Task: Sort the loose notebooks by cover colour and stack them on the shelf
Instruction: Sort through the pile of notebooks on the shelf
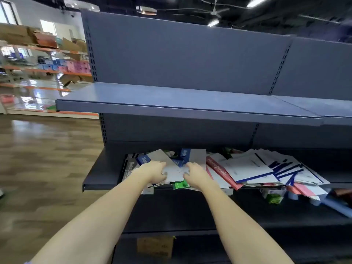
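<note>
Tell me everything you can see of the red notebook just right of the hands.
The red notebook has a glossy red cover with pale "Notebook" lettering along it. It lies flat and askew in the loose pile on the lower shelf, mostly buried: white notebooks overlap its right side. The right hand sits just left of it; contact is unclear.

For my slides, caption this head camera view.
Both hands on a white notebook atop a jumbled pile on the lower shelf.

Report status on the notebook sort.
Both hands, left and right, on the loose notebooks. Pile unsorted, lower shelf. Upper shelf bare.
</note>
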